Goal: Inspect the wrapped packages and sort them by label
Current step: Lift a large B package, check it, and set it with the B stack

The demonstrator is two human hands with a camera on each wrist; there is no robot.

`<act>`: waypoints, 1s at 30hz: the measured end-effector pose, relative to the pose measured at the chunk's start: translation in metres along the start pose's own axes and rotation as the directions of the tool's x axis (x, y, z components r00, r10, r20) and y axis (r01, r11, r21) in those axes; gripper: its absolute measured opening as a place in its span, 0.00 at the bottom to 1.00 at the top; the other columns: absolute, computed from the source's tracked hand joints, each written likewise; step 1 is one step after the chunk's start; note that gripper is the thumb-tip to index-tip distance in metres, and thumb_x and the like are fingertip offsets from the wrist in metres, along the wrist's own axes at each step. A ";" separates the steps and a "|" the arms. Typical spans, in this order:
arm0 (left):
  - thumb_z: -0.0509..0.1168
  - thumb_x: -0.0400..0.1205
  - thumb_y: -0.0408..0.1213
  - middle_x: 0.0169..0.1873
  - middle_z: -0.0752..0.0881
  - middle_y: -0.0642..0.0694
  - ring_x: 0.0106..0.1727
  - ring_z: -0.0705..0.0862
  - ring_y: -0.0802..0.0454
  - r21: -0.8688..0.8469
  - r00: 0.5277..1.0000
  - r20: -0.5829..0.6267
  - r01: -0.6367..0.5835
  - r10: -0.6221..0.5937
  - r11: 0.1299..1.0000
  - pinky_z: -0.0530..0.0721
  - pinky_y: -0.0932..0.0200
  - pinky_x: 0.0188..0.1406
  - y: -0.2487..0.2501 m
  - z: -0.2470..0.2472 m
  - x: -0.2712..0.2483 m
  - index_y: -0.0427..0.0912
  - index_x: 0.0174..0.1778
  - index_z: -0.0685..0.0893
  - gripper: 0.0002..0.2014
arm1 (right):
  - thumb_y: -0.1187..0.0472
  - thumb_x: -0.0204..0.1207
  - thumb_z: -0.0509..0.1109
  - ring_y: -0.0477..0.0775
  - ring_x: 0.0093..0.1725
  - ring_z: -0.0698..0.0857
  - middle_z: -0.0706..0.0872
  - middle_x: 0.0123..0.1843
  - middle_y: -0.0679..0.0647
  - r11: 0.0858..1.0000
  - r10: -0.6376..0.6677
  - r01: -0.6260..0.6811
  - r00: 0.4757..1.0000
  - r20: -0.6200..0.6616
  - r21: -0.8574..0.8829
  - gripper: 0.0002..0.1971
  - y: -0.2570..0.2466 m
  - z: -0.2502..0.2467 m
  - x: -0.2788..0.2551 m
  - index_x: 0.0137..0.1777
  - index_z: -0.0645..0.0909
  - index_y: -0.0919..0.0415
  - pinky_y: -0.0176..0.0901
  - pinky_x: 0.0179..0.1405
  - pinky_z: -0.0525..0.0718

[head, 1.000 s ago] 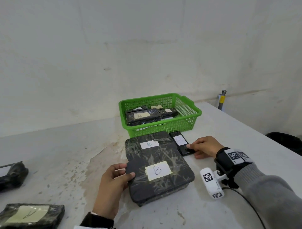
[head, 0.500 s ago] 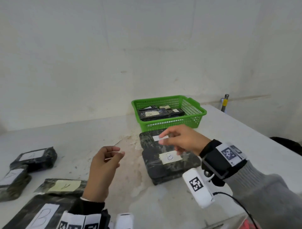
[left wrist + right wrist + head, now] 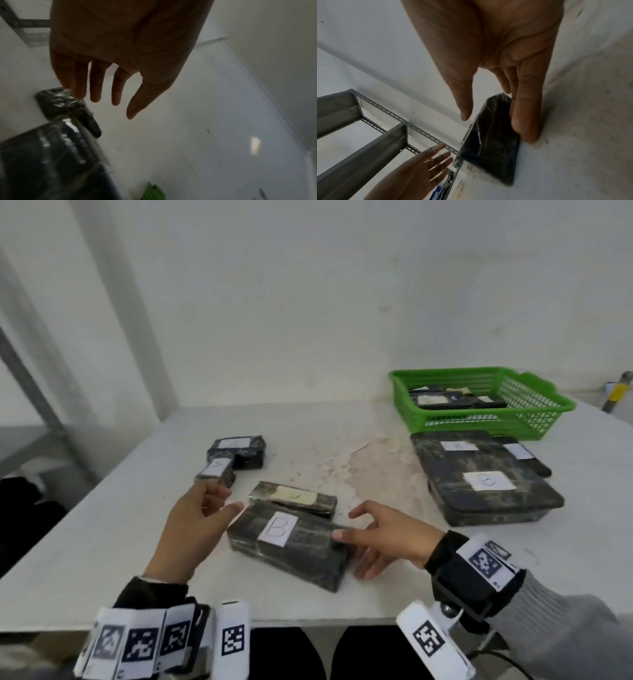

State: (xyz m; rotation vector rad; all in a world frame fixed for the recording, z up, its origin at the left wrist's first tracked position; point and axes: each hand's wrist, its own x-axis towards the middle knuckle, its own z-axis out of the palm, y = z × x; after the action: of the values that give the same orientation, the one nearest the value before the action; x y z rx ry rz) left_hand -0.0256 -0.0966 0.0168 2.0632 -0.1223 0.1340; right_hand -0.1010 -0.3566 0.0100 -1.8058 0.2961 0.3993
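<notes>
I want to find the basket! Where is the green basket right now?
In the head view the green basket sits at the far right of the table, near the wall, right behind the big flat black package.

glossy film-wrapped package [image 3: 289,546], green plastic basket [image 3: 534,397]

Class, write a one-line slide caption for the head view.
Both open hands, left and right, reach around the B package on the table.
</notes>
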 end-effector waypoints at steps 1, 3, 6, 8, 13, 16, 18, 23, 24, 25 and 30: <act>0.75 0.79 0.37 0.50 0.84 0.40 0.52 0.83 0.44 0.029 1.000 0.005 0.025 -0.025 0.999 0.75 0.58 0.41 -0.008 -0.002 0.002 0.40 0.56 0.83 0.13 | 0.52 0.74 0.78 0.59 0.31 0.90 0.87 0.44 0.66 1.000 0.010 -0.010 1.000 -0.010 -0.006 0.32 0.000 0.004 0.001 0.72 0.66 0.58 0.46 0.31 0.90; 0.75 0.78 0.41 0.57 0.81 0.39 0.57 0.80 0.43 0.088 0.994 0.066 0.083 -0.089 0.993 0.75 0.54 0.50 -0.017 0.002 0.003 0.40 0.64 0.80 0.21 | 0.53 0.74 0.79 0.59 0.32 0.90 0.88 0.46 0.69 1.000 0.017 -0.018 0.999 -0.040 -0.015 0.29 0.000 0.009 0.001 0.69 0.71 0.63 0.46 0.31 0.91; 0.76 0.77 0.48 0.56 0.85 0.39 0.55 0.83 0.44 0.112 0.969 0.199 0.125 -0.145 0.986 0.80 0.50 0.55 -0.025 0.008 0.003 0.36 0.68 0.78 0.28 | 0.56 0.74 0.79 0.58 0.32 0.89 0.89 0.46 0.71 1.000 -0.010 0.010 0.998 -0.069 0.004 0.22 0.000 0.015 0.001 0.59 0.80 0.72 0.47 0.38 0.93; 0.77 0.67 0.57 0.50 0.90 0.40 0.51 0.87 0.44 0.096 0.969 0.223 0.087 -0.107 0.992 0.86 0.44 0.58 -0.024 0.006 0.003 0.36 0.60 0.85 0.33 | 0.59 0.74 0.78 0.55 0.30 0.88 0.88 0.39 0.66 0.998 -0.024 0.028 0.998 -0.066 0.057 0.16 0.001 0.016 0.002 0.53 0.83 0.72 0.46 0.39 0.93; 0.73 0.51 0.65 0.42 0.92 0.43 0.44 0.90 0.47 -0.061 0.977 0.201 0.083 -0.069 0.995 0.90 0.49 0.46 -0.017 -0.009 0.006 0.39 0.50 0.89 0.39 | 0.60 0.75 0.76 0.54 0.31 0.85 0.82 0.36 0.59 0.981 -0.078 0.089 0.995 -0.068 0.171 0.12 -0.011 0.008 0.006 0.50 0.84 0.69 0.43 0.39 0.91; 0.77 0.57 0.54 0.39 0.93 0.46 0.39 0.88 0.53 -0.204 0.974 0.215 0.121 -0.076 0.971 0.83 0.60 0.39 -0.012 -0.016 0.009 0.40 0.47 0.90 0.28 | 0.59 0.76 0.75 0.55 0.38 0.86 0.86 0.46 0.61 0.962 -0.164 0.178 0.983 -0.082 0.207 0.17 -0.022 0.004 0.011 0.59 0.85 0.71 0.39 0.39 0.88; 0.79 0.56 0.53 0.37 0.93 0.49 0.34 0.84 0.58 -0.294 0.962 0.266 0.140 -0.060 0.945 0.78 0.59 0.39 -0.008 -0.019 0.013 0.42 0.44 0.92 0.24 | 0.58 0.75 0.75 0.57 0.45 0.86 0.90 0.54 0.61 0.929 -0.246 0.269 0.962 -0.120 0.255 0.18 -0.026 0.004 0.018 0.62 0.86 0.66 0.40 0.45 0.87; 0.78 0.53 0.52 0.42 0.93 0.46 0.33 0.83 0.61 -0.449 0.948 0.315 0.189 -0.043 0.873 0.73 0.62 0.37 0.001 -0.008 0.037 0.39 0.43 0.93 0.27 | 0.56 0.75 0.73 0.51 0.50 0.88 0.93 0.52 0.57 0.823 -0.297 0.392 0.914 -0.277 0.411 0.12 -0.035 0.007 0.044 0.52 0.90 0.62 0.40 0.56 0.83; 0.78 0.52 0.51 0.40 0.92 0.47 0.33 0.83 0.61 -0.478 0.952 0.303 0.200 -0.054 0.855 0.75 0.64 0.38 0.002 -0.003 0.044 0.39 0.43 0.92 0.26 | 0.53 0.71 0.74 0.53 0.50 0.86 0.93 0.50 0.57 0.814 -0.282 0.386 0.916 -0.286 0.434 0.13 -0.036 0.007 0.050 0.49 0.91 0.61 0.44 0.58 0.80; 0.78 0.52 0.51 0.39 0.91 0.48 0.34 0.84 0.60 -0.504 0.953 0.296 0.217 -0.068 0.836 0.76 0.64 0.40 0.002 0.002 0.049 0.40 0.44 0.91 0.26 | 0.51 0.68 0.75 0.55 0.51 0.84 0.93 0.49 0.58 0.811 -0.267 0.378 0.919 -0.292 0.447 0.15 -0.037 0.006 0.056 0.47 0.92 0.61 0.48 0.59 0.77; 0.78 0.69 0.54 0.45 0.92 0.43 0.48 0.90 0.47 -0.595 0.933 0.343 0.308 -0.112 0.742 0.86 0.46 0.54 0.007 0.029 0.075 0.40 0.55 0.85 0.26 | 0.52 0.81 0.68 0.52 0.50 0.87 0.93 0.48 0.55 0.779 -0.226 0.366 0.921 -0.317 0.509 0.12 -0.043 -0.007 0.084 0.50 0.89 0.58 0.46 0.54 0.81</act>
State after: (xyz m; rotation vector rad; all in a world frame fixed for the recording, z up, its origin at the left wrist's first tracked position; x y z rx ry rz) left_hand 0.0483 -0.1281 0.0202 1.3716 -0.0900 -0.3209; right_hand -0.0065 -0.3515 0.0146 -1.2774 0.2529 -0.1364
